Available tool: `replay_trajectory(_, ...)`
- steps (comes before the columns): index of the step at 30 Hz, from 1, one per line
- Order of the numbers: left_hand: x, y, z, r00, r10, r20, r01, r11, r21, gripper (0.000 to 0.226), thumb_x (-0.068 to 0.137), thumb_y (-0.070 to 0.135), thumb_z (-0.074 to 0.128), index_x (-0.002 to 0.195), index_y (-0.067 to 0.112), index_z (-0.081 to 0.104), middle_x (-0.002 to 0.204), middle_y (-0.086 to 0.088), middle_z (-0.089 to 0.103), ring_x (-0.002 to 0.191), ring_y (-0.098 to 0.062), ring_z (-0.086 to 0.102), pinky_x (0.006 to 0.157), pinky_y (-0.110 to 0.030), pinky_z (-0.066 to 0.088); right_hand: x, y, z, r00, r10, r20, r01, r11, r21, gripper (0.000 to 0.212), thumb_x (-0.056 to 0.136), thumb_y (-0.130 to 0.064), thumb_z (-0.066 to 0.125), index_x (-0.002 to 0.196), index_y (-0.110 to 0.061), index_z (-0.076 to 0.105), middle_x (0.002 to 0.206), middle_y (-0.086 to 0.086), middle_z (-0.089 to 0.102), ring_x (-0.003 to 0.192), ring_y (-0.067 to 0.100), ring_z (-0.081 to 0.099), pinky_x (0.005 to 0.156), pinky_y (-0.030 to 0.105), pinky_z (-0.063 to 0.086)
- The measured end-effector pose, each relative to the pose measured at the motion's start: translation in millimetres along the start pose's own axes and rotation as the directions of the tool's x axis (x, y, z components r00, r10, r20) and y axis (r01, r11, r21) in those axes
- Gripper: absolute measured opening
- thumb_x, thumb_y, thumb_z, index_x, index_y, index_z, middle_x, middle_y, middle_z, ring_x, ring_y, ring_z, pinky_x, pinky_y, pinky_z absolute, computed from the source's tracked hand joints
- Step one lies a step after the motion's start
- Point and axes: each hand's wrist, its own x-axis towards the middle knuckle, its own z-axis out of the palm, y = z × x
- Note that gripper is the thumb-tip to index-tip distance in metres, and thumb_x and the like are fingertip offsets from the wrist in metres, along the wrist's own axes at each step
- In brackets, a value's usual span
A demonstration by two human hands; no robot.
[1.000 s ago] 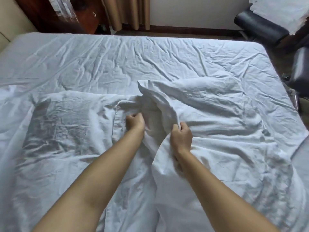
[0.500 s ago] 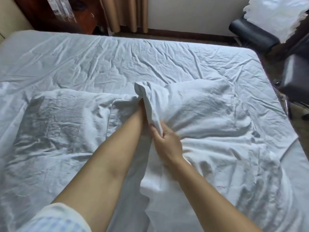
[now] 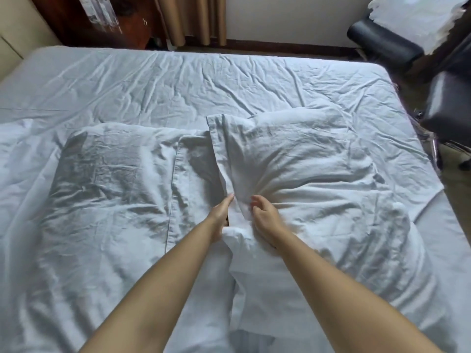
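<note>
Two white pillows lie side by side on the bed. The left pillow (image 3: 109, 179) lies flat. The right pillow (image 3: 300, 159) sits in a loose white pillowcase (image 3: 221, 154) whose open hemmed edge faces the left pillow. My left hand (image 3: 221, 215) lies with straight fingers along that open edge, its heel hidden under a fold of cloth. My right hand (image 3: 265, 217) has curled fingers bunching the pillowcase cloth at the pillow's near left corner, and creases radiate from it.
A wrinkled white sheet (image 3: 178, 82) covers the whole bed. A black chair (image 3: 448, 103) with white linen (image 3: 418, 19) piled on it stands past the bed's right edge. Beige curtains (image 3: 193, 19) and dark wooden furniture (image 3: 102, 24) stand beyond the far edge.
My left hand has come back out of the pillowcase opening and now lies along its edge. My right hand has shifted right and down, bunching cloth at the pillow's corner.
</note>
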Motion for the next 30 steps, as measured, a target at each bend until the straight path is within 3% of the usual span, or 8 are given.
replay_trajectory(3, -21.9, -22.6, 7.0, 0.997, -0.037, 0.065, 0.036, 0.999, 0.010, 0.062, 0.087, 0.064, 0.049, 0.121, 0.014, 0.061, 0.104, -0.009, 0.069, 0.080, -0.020, 0.066, 0.064, -0.028, 0.052, -27.4, 6.1, -10.1, 0.999, -0.044, -0.031, 0.043, 0.999, -0.030, 0.037, 0.095, -0.007, 0.042, 0.129, -0.010, 0.054, 0.129, 0.008, 0.059, 0.120, 0.022, 0.053, 0.101, 0.029, 0.038)
replay_trajectory(8, -66.8, -65.9, 17.7, 0.992, 0.002, 0.129, -0.001, 1.000, -0.014, 0.063, 0.085, 0.067, 0.047, 0.115, 0.017, 0.069, 0.107, -0.009, 0.071, 0.094, -0.024, 0.067, 0.081, -0.034, 0.052, -72.8, 28.4, -22.7, 0.988, -0.145, -0.046, 0.138, 0.983, -0.124, 0.038, 0.094, -0.009, 0.042, 0.128, -0.012, 0.057, 0.131, 0.004, 0.058, 0.122, 0.022, 0.052, 0.103, 0.031, 0.039)
replay_trajectory(13, -110.8, -108.7, 25.9, 0.991, 0.114, 0.077, -0.126, 0.974, 0.189, 0.086, 0.045, 0.052, 0.090, 0.116, 0.011, 0.066, 0.107, -0.009, 0.071, 0.094, -0.023, 0.067, 0.069, -0.030, 0.049, -115.6, 56.4, -41.7, 0.914, -0.367, -0.172, 0.311, 0.908, -0.282, 0.040, 0.091, -0.005, 0.045, 0.130, -0.010, 0.055, 0.135, 0.005, 0.052, 0.127, 0.022, 0.044, 0.106, 0.028, 0.031)
replay_trajectory(16, -123.7, -127.3, 37.3, 0.993, 0.097, 0.064, -0.114, 0.911, 0.397, 0.068, 0.055, 0.040, 0.090, 0.112, 0.014, 0.064, 0.102, 0.001, 0.070, 0.098, -0.016, 0.065, 0.078, -0.029, 0.051, -139.3, 85.3, -56.2, 0.827, -0.496, -0.266, 0.354, 0.826, -0.438, 0.047, 0.085, -0.003, 0.050, 0.131, -0.012, 0.051, 0.137, 0.007, 0.045, 0.133, 0.024, 0.033, 0.113, 0.035, 0.027)
replay_trajectory(19, -126.7, -140.1, 57.4, 0.994, 0.103, 0.046, -0.113, 0.899, 0.423, 0.062, 0.060, 0.044, 0.086, 0.113, 0.017, 0.067, 0.106, -0.002, 0.071, 0.101, -0.019, 0.066, 0.092, -0.039, 0.053, -157.9, 123.2, -58.9, 0.780, -0.543, -0.311, 0.348, 0.790, -0.505, 0.054, 0.079, -0.012, 0.054, 0.130, -0.024, 0.039, 0.136, 0.006, 0.042, 0.127, 0.021, 0.030, 0.107, 0.042, 0.033)
replay_trajectory(23, -134.5, -149.8, 81.9, 0.979, 0.194, -0.057, -0.169, 0.939, 0.300, 0.036, 0.081, 0.029, 0.071, 0.112, 0.013, 0.066, 0.105, -0.006, 0.070, 0.094, -0.023, 0.065, 0.079, -0.035, 0.051, -178.0, 161.7, -65.4, 0.844, -0.508, -0.170, 0.353, 0.766, -0.538, 0.071, 0.085, -0.030, 0.060, 0.142, -0.030, 0.017, 0.146, 0.000, 0.017, 0.136, 0.019, 0.013, 0.116, 0.042, 0.017)
replay_trajectory(27, -160.4, -149.2, 84.3, 0.977, 0.194, -0.089, -0.182, 0.975, 0.127, 0.031, 0.067, 0.015, 0.069, 0.097, 0.006, 0.063, 0.075, -0.011, 0.061, 0.059, -0.022, 0.061, 0.057, -0.030, 0.050, -196.5, 180.1, -75.6, 0.827, -0.560, -0.053, 0.375, 0.619, -0.690, 0.098, 0.078, -0.038, 0.067, 0.148, -0.030, -0.001, 0.155, 0.006, 0.001, 0.141, 0.020, -0.006, 0.115, 0.034, -0.011)
replay_trajectory(30, -190.8, -141.9, 80.9, 0.979, 0.195, 0.057, -0.198, 0.979, 0.057, 0.023, 0.074, 0.010, 0.063, 0.097, 0.008, 0.061, 0.078, -0.012, 0.062, 0.058, -0.021, 0.064, 0.056, -0.029, 0.054, -203.5, 151.9, -86.6, 0.825, -0.554, -0.112, 0.336, 0.640, -0.691, 0.098, 0.072, -0.022, 0.070, 0.152, -0.025, 0.014, 0.152, 0.011, 0.025, 0.140, 0.027, 0.020, 0.117, 0.040, 0.009)
